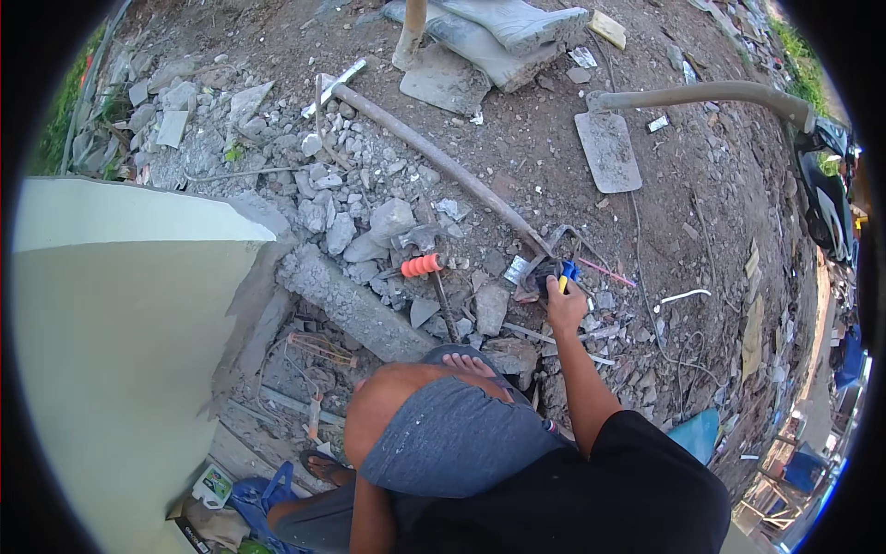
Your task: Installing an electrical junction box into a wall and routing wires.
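Note:
My right hand (565,303) is closed around a small blue, black and yellow hand-held tool (567,274); its exact kind is hidden by the fingers. Just beyond it lies the lower end of a long pole-handled tool (434,157), beside a bent metal loop (574,238). Left of my right hand rests a hammer head (417,238) among the rubble, with a coral ridged grip (422,265) next to it. A dark rod (446,309) slants from there toward my foot. Of my left arm (373,517) only a part shows at the lower edge; its hand is out of sight.
Broken concrete (378,226) is heaped ahead, and a concrete beam (351,300) runs beside my knee. A pale wall (120,323) stands at left. Shovel blades (607,152) and a dusty grey bundle (503,51) lie farther off. A blue bag (254,503) sits lower left.

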Demonstrator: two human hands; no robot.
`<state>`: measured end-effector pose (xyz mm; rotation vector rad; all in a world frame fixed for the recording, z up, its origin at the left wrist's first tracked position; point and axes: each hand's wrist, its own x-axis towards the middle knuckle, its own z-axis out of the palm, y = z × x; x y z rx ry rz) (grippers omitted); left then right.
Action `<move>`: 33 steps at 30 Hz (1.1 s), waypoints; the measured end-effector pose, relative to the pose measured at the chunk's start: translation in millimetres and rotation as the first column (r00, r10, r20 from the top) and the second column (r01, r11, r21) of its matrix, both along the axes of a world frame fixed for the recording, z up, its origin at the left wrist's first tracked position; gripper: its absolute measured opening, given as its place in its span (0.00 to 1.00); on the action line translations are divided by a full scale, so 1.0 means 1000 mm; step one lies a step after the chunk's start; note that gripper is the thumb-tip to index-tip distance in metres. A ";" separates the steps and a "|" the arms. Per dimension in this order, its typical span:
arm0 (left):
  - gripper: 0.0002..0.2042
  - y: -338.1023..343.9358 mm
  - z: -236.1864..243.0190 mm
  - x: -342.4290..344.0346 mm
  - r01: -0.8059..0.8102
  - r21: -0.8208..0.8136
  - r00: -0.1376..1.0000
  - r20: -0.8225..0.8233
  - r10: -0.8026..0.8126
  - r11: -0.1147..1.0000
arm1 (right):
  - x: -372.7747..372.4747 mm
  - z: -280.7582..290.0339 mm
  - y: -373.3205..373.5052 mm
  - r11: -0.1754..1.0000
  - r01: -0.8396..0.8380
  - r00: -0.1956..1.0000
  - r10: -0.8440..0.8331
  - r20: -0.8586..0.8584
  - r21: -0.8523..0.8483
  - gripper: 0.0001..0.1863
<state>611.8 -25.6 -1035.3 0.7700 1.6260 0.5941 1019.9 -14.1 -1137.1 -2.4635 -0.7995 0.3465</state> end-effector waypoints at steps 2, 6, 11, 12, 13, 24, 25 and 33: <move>0.17 0.022 -0.005 0.022 0.052 -0.002 0.997 0.063 -0.051 0.999 | 0.015 0.001 -0.006 0.986 0.150 0.893 -0.103 -0.437 0.075 0.19; 0.20 0.027 -0.004 0.043 0.124 -0.009 0.978 0.168 -0.121 0.992 | -0.002 0.046 0.003 0.609 0.790 0.080 0.011 -0.997 0.071 0.14; 0.40 0.085 0.030 0.122 0.234 0.168 0.863 0.417 -0.284 0.958 | -0.028 0.121 0.034 0.792 0.609 -0.236 0.232 -0.944 0.043 0.26; 0.44 0.093 0.038 0.136 0.225 0.261 0.829 0.455 -0.325 0.939 | -0.037 0.136 0.043 0.837 0.547 -0.271 0.209 -0.940 0.028 0.28; 0.44 0.102 0.051 0.146 0.208 0.270 0.837 0.448 -0.314 0.940 | -0.045 0.149 0.052 0.847 0.530 -0.279 0.213 -0.936 0.035 0.28; 0.35 0.109 0.120 0.096 -0.112 0.510 0.854 0.488 -0.180 0.853 | -0.114 0.196 0.118 0.923 -0.114 -0.429 0.289 -0.856 0.369 0.22; 0.33 0.106 0.121 0.088 -0.176 0.548 0.855 0.497 -0.149 0.818 | -0.111 0.197 0.120 0.919 -0.136 -0.434 0.281 -0.856 0.371 0.22; 0.17 0.096 0.090 0.048 -0.488 0.426 0.611 0.790 -0.050 0.762 | -0.085 0.217 0.127 0.399 -0.851 0.329 0.912 -0.245 0.341 0.11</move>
